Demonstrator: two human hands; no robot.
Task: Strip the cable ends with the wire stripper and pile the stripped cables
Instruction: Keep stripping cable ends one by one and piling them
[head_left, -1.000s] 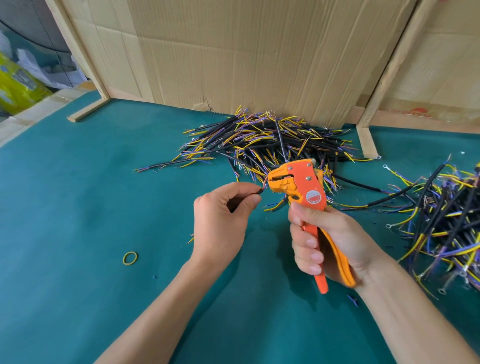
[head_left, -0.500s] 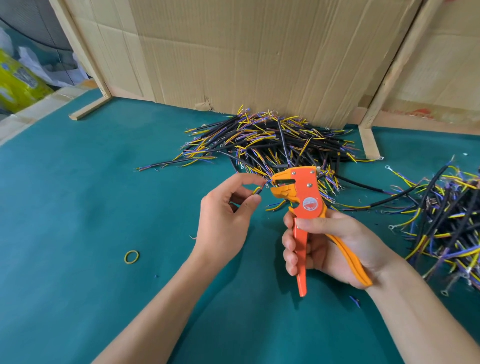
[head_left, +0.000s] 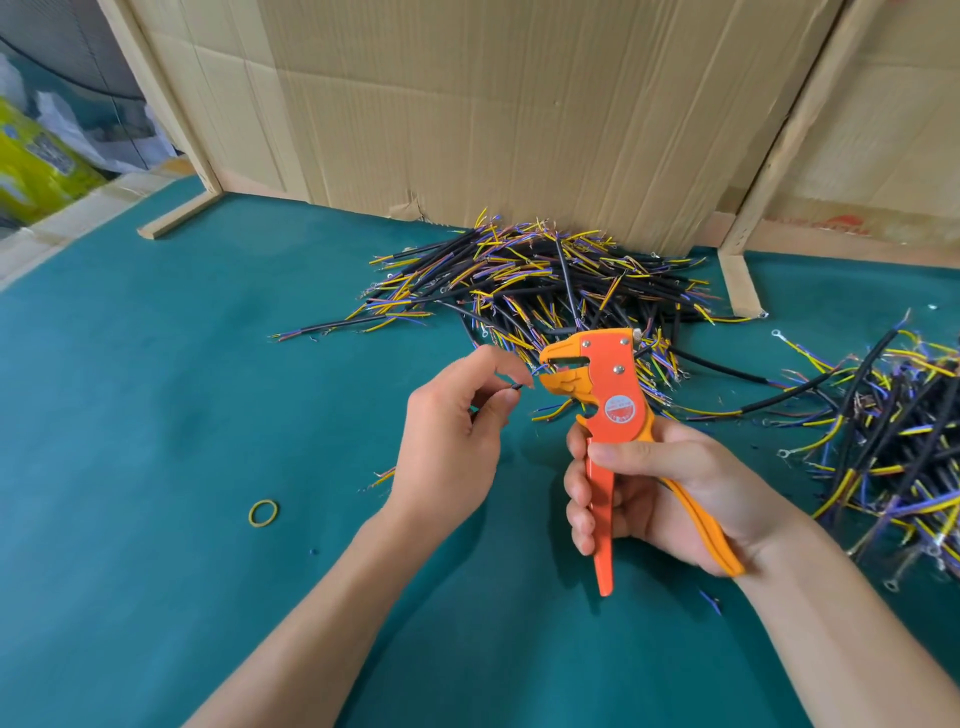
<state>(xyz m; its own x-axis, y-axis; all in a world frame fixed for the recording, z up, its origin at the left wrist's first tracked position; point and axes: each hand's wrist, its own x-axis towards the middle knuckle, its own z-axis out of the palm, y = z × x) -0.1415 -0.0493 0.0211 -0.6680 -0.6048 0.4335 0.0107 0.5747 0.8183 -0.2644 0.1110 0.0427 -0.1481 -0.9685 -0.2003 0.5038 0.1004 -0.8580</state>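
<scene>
The right hand (head_left: 660, 499) grips the two handles of an orange wire stripper (head_left: 608, 410), held upright above the green worktop (head_left: 156, 415) with its head pointing left and its jaws parted. The left hand (head_left: 447, 441) pinches a short black cable (head_left: 515, 387) between thumb and forefinger, its thin blue core wire reaching to the stripper's mouth. A pile of black cables with yellow and purple cores (head_left: 545, 286) lies behind the tool against a cardboard panel (head_left: 519, 104), a second heap of cables (head_left: 893, 441) sits at the right edge, and a yellow rubber band (head_left: 263, 513) lies left of the forearms.
</scene>
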